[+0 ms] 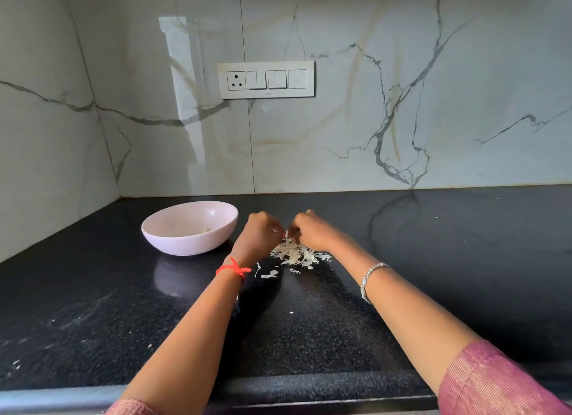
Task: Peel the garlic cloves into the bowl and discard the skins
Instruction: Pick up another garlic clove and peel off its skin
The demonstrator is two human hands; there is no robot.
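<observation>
A black speckled stone tabletop [464, 260] fills the lower half, its rounded front edge at 6 o'clock. Behind it stands a glossy white marble-look wall [402, 120] with grey veins, meeting a side wall [40, 136] at 9 o'clock. At 12 o'clock a white switch panel [266, 94] is mounted, with a three-pin socket [236, 80] at its 9 o'clock end and rocker switches [277, 79] beside it.

The surface [448, 260] is closed off by marble walls [402, 120] behind and at the left. A pink bowl [189, 229] is set left of centre; skins [297, 255] are heaped near its right. Open room is left at the right and towards the front edge.
</observation>
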